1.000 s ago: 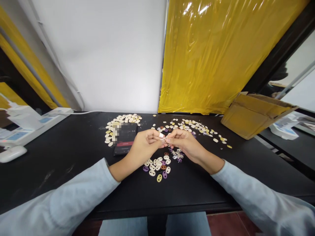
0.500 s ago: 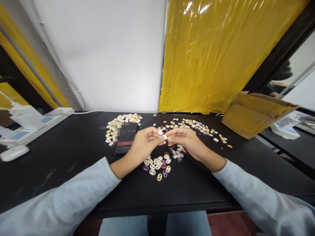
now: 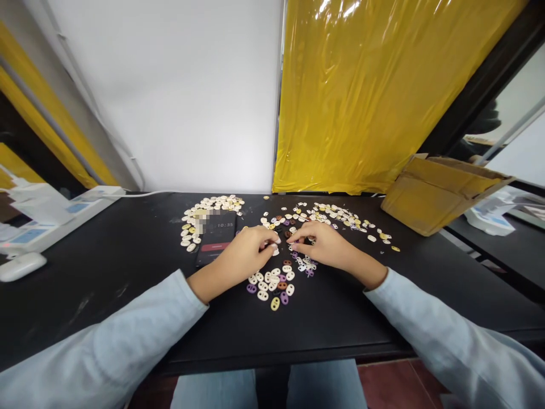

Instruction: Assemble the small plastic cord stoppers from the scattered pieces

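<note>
My left hand is closed, thumb and fingers around a small white two-holed oval piece that is partly hidden by the fingertips. To its right, my right hand hovers low over small scraps, thumb and forefinger apart with nothing visible between them. Small white and purple scraps lie below its fingers. Closer to me, a cluster of white, purple, brown and yellow two-holed ovals rests on the black table.
A phone showing a clock lies beside my left hand. Behind it spreads a pile of cream ovals; more pale pieces are scattered at the back right. A cardboard box, a power strip and a white case stand at the sides.
My hands, together on the piece before, have parted and lowered towards the table. The left keeps the white piece; the right has let go and its fingers have spread.
</note>
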{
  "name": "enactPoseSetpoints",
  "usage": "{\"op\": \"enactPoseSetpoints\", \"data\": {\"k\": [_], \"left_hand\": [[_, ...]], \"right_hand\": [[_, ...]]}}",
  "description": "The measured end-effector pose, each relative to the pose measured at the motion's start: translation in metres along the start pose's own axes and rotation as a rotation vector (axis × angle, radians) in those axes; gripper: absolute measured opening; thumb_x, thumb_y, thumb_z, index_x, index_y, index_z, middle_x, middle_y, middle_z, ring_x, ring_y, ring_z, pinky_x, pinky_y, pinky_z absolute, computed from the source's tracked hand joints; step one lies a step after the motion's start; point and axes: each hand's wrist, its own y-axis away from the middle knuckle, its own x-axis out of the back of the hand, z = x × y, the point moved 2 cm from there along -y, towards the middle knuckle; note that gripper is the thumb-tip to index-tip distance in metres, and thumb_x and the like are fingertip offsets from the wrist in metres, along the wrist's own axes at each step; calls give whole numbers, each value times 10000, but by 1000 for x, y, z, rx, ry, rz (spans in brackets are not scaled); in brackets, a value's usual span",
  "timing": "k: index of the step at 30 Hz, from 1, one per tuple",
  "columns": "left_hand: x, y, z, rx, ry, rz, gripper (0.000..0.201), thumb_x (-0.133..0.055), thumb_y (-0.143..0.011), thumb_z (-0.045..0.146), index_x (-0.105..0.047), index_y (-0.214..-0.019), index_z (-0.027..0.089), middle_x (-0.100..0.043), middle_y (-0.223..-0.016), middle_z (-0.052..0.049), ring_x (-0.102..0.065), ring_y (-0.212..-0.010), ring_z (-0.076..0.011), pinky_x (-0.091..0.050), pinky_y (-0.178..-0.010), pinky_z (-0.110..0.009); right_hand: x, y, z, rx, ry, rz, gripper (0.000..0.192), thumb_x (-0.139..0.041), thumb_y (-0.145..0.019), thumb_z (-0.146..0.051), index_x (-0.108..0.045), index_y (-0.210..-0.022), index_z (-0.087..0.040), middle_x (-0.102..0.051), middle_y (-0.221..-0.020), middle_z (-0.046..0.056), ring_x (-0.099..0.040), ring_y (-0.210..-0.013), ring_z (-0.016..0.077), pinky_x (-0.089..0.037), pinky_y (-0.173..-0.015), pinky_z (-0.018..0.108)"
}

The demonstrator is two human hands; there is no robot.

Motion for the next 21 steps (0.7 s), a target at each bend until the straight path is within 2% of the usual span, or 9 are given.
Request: {"op": "enactPoseSetpoints", "data": {"k": [2,4,8,11,14,17,21], "left_hand": [[3,0,2,-4,10,38,192,-545,-883,188,-709,-984,186,-702,-875,-42,-602,-699,-166,-438,-677,-280],[8,0,6,-19,38,27,186,-548,-878,192,-697,-987,179,-704,-889,-42,-607,-699,-159,-444,-666,-268],[15,5,14,-45,76,-193,98,-593,-831,189,-688,-854,181,-649,-651,14,-549,-545,-124,-389,-540,-235],[14,9,16,-31,62,-276,25,-644,-790,191,-656,-770,182,-665,-624,24,-530,-514,-110,-360,-515,-229],[10,11,17,-36,76,-295,23,-666,-776,194,-653,-768,178,-706,-687,11,-540,-543,-111,-369,-534,-230],[6,11,20,-79,74,-287,52,-644,-790,176,-653,-739,169,-670,-670,7,-533,-570,-114,-371,-553,-235],[3,11,20,-118,51,-237,44,-625,-793,157,-655,-761,165,-611,-659,10,-527,-603,-123,-366,-576,-246]], "right_hand": [[0,0,-1,18,45,-1,119,-707,-795,-167,-792,-853,-228,-714,-760,32,-626,-736,184,-461,-749,335],[1,0,-2,38,82,7,128,-704,-788,-149,-782,-854,-225,-700,-753,26,-618,-743,184,-450,-763,336],[1,0,-5,89,78,2,222,-664,-784,-103,-783,-921,-230,-707,-787,31,-618,-751,187,-451,-781,344],[0,0,-6,104,69,-10,197,-646,-794,-99,-780,-880,-215,-704,-783,39,-621,-750,189,-456,-773,346],[0,0,-6,89,65,3,146,-655,-791,-99,-753,-813,-204,-693,-773,38,-617,-759,190,-456,-775,348],[0,0,-8,69,22,30,129,-644,-794,-93,-716,-772,-198,-705,-810,39,-610,-783,182,-459,-775,340],[3,1,-13,-28,-115,77,84,-621,-823,-144,-687,-791,-186,-702,-777,32,-575,-675,149,-459,-645,294]]}}
